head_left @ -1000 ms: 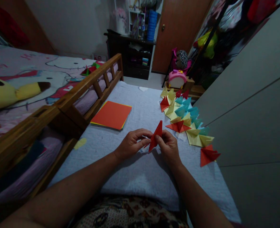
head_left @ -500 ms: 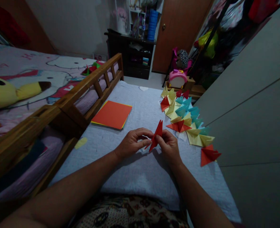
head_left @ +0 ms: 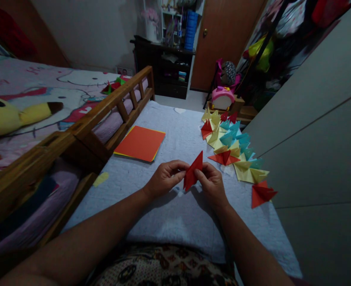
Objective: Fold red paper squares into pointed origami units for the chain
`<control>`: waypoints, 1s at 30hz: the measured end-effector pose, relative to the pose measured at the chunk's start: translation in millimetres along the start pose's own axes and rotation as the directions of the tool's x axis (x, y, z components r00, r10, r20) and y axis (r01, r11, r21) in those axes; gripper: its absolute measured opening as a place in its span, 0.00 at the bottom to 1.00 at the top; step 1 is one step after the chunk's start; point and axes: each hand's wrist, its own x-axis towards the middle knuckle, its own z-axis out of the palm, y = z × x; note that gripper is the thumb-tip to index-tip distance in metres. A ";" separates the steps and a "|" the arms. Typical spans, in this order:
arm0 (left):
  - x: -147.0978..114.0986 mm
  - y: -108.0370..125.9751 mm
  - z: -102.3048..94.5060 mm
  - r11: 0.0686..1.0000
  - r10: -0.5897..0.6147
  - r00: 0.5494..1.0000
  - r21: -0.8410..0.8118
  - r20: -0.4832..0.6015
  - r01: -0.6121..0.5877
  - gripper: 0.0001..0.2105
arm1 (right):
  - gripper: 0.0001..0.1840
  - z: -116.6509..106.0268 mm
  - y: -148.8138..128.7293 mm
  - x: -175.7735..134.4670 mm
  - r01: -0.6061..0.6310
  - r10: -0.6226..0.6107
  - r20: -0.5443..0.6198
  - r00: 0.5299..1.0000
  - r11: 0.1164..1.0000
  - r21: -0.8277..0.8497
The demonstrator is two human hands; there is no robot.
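A folded red origami piece [head_left: 193,171], pointed at its top and bottom, is held up between my two hands above the cloth-covered surface. My left hand [head_left: 167,177] pinches its left edge between thumb and fingers. On the other side, my right hand [head_left: 213,182] grips it with the thumb flat on the near face and the fingers behind, partly hidden. To the right lie several folded paper pieces, among them a yellow one [head_left: 247,172], a blue one [head_left: 229,137] and a red one [head_left: 263,194]. A stack of square paper [head_left: 142,143], orange-red on top with yellow below, lies at the left.
A wooden bed rail [head_left: 109,103] borders the left side, with a yellow plush toy [head_left: 17,115] on the bed beyond. Along the right stands a pale cabinet [head_left: 318,151]. A dark shelf unit [head_left: 163,71] and a pink toy case [head_left: 223,97] are at the back.
The red origami piece has turned so that more of its flat face shows, and its lower layers look closed together. My left fingers now grip its edge; the right hand has barely moved.
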 end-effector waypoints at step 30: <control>3.5 -3.6 -1.3 0.999 -0.004 0.999 -0.046 -0.038 0.002 0.10 | 0.09 -0.4 -8.2 -6.3 0.219 -0.175 0.194 0.965 0.947 -0.234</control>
